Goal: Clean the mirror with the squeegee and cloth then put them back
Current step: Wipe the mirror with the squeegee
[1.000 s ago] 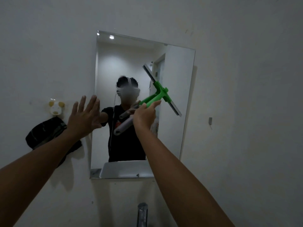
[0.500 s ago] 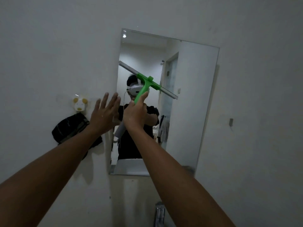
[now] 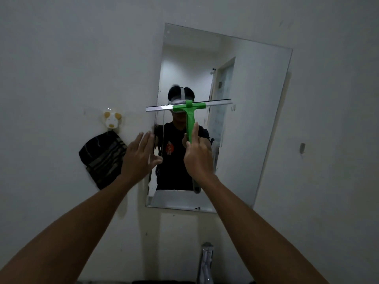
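Observation:
A frameless mirror [image 3: 252, 124] hangs on the white wall. My right hand [image 3: 198, 154] grips the green handle of the squeegee [image 3: 189, 117], index finger stretched up along it. Its blade lies level across the mirror's left part, the left end past the mirror's edge. My left hand [image 3: 140, 155] is spread with straight fingers at the mirror's left edge and holds nothing. A dark striped cloth [image 3: 102, 158] hangs on the wall left of the mirror. The mirror reflects a person in a black shirt.
A white and yellow wall hook [image 3: 111, 119] holds the cloth. A chrome tap [image 3: 205, 261] stands below the mirror at the bottom edge. A small grey fitting [image 3: 302, 148] sits on the wall to the right.
The squeegee has turned from a slant to level and shifted left on the mirror. The view has swung left, so the mirror sits further right. My left hand stays spread at the mirror's edge.

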